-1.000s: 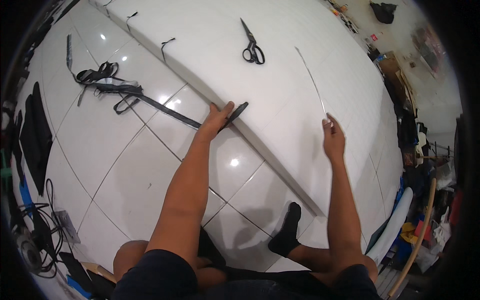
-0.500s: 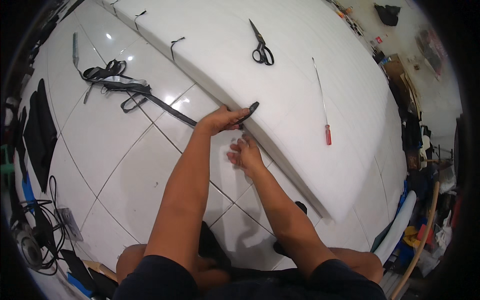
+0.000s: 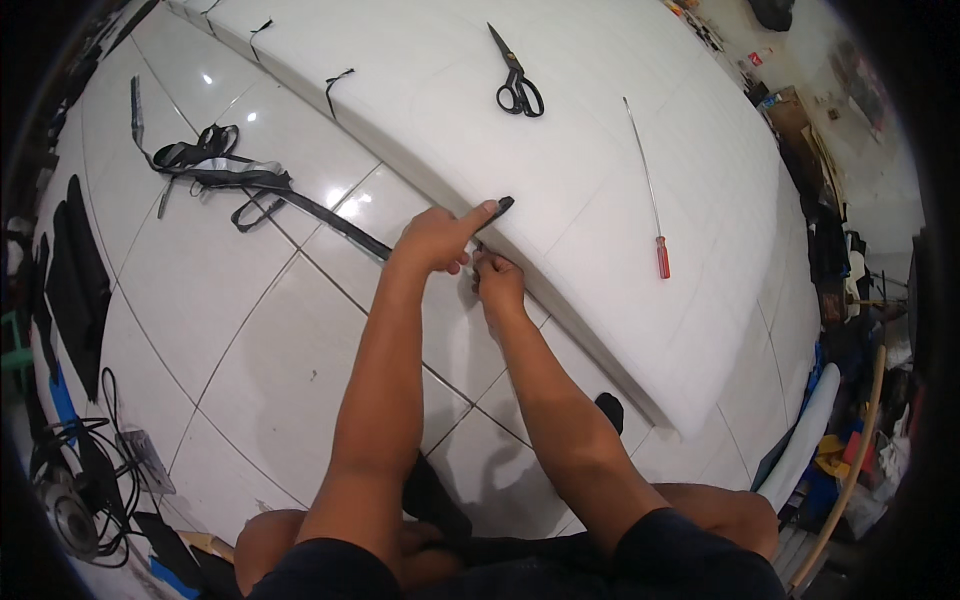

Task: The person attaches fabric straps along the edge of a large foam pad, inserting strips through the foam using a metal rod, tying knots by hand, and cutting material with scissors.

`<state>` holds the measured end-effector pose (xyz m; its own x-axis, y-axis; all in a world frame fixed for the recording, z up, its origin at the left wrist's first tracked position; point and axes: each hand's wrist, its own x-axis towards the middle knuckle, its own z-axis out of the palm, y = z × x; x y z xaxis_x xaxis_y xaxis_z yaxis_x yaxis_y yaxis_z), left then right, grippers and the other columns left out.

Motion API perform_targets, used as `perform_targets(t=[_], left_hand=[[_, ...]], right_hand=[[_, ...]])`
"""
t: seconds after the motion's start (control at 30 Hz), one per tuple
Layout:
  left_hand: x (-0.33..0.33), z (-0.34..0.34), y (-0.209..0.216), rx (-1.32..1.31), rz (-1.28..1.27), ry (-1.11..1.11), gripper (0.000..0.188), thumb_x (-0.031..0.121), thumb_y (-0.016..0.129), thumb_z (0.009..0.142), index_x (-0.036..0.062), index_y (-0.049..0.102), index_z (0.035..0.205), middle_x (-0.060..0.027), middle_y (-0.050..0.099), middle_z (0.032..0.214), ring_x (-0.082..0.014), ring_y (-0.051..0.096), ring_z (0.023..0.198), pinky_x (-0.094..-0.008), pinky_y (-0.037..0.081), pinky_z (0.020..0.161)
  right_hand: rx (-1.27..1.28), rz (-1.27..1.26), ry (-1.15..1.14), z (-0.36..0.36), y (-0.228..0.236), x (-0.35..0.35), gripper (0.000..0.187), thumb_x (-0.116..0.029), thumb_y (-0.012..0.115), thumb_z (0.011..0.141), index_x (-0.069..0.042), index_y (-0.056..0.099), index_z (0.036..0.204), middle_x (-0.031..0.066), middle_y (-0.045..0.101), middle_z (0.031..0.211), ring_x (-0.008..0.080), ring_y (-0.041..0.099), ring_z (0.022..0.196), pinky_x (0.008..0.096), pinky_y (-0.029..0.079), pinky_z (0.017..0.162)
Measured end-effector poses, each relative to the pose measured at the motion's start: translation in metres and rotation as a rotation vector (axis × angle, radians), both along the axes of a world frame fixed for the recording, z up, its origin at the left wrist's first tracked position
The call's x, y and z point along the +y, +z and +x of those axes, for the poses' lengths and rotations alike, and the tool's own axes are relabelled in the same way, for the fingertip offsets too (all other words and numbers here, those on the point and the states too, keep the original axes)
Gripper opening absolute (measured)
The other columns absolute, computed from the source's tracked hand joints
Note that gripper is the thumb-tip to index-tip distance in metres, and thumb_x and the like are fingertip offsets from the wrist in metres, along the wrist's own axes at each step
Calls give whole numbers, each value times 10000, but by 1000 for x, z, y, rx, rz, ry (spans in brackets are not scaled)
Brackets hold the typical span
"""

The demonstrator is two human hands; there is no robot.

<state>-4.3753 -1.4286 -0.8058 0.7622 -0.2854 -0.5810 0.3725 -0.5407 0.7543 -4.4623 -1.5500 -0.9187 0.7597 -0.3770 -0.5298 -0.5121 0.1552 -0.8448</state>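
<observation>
A large white padded slab [image 3: 620, 300] slants across the floor in front of me. My left hand [image 3: 436, 240] grips a black fabric strip [image 3: 345, 230] at the slab's near edge, thumb pressed along it. The strip's short end [image 3: 505, 204] lies over the top edge, while its long part runs left across the floor into a tangled heap. Just below, close to the slab's side, my right hand [image 3: 499, 281] has its fingers pinched together; what they hold, if anything, is hidden.
Black-handled scissors [image 3: 517, 88] and a long red-handled screwdriver [image 3: 660, 255] lie on the slab. Short black ties [image 3: 334, 88] stick out along its far edge. Folded black cloth [image 3: 78, 290] and a cable tangle [image 3: 95, 450] are at left; clutter and a curved wooden stick [image 3: 858, 450] at right.
My right hand has moved up to the slab's side and its loosely spread fingers have closed into a pinch. My left hand still grips the strip, its thumb now straighter.
</observation>
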Motion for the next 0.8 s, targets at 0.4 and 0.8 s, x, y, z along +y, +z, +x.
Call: perform_targets(t=[0.4,0.8], left_hand=[[-25,7,-37,-610,-131,-23,251,235,682,858,4,707,953,-180,703,890,-338,666,840,-399,515,772],[-25,15,-21,-630,-47,-127,263,268,676,857,47,729,991,-175,707,974,-335,664,934,-418,519,823]], right_hand=[[-66,-1134,918,-10,102,-7,197,-181,542,890,-5,625,927,209,639,965,347,674,845,476,551,720],[-262,-1013,818,37,127,-75,219,-234,541,961,-41,622,1024,157,623,1052,363,605,986,454,478,844]])
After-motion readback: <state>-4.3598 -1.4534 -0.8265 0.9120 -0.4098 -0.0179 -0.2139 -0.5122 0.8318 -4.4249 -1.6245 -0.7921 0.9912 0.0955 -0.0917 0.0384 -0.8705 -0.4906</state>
